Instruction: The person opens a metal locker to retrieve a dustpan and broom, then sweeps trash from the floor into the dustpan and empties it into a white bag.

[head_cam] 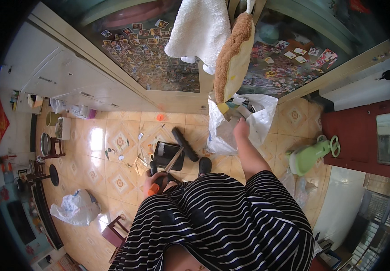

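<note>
My left hand (148, 183) grips the orange-and-black handle end of a broom (173, 162) close to my left side. The broom's dark bristle head (185, 144) rests on the floor tiles. Under the broom stick lies a black dustpan (164, 155), its upright handle (153, 167) right by my left hand; whether my fingers also hold it is unclear. My right hand (241, 129) reaches into the mouth of a white plastic bag (264, 111) filled with mixed rubbish. Its fingers are partly hidden among the contents, so I cannot tell what they grasp.
Small litter (141, 136) and a crumpled yellowish wrapper (140, 165) lie left of the dustpan. A white towel (200, 32) and a brown-and-cream towel (237, 57) hang before the cabinet. Another white bag (76, 207), a stool (115, 233) and a green ride-on toy (310, 155) stand around.
</note>
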Tool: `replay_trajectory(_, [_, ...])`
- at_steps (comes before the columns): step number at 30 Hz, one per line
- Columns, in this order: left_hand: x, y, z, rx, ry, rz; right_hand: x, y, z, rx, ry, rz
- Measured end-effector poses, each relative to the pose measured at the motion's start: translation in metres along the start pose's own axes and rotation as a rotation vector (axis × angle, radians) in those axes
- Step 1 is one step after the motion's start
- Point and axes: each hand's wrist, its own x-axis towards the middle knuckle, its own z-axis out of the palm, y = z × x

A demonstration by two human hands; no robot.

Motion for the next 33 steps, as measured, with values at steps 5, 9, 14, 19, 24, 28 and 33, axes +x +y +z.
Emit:
replay_trajectory(5, [-0.002, 0.006, 0.02, -0.08, -0.034, 0.022, -0.007, -0.001, -0.009, -0.325, -0.246, 0.02])
replay_trajectory(9, [0.004, 0.007, 0.024, -0.115, 0.007, 0.052, -0.036, 0.02, -0.038, -0.595, -0.375, 0.06])
replay_trajectory(14, [0.005, -0.017, 0.026, -0.134, 0.033, 0.09, -0.079, 0.054, -0.071, -0.38, -0.101, -0.225])
replay_trajectory(19, [0.007, -0.018, 0.017, -0.119, -0.035, 0.085, -0.124, 0.069, -0.11, -0.056, 0.04, -0.881])
replay_trajectory(24, [0.012, -0.015, 0.014, -0.101, -0.044, 0.1, -0.16, 0.069, -0.107, -0.177, -0.071, -1.166])
replay_trajectory(28, [0.014, -0.021, 0.016, -0.114, -0.026, 0.077, -0.167, 0.058, -0.108, -0.306, -0.083, -0.93])
replay_trajectory(33, [0.008, -0.029, 0.016, -0.093, -0.026, 0.1, -0.136, 0.01, -0.143, -0.245, -0.371, -0.598])
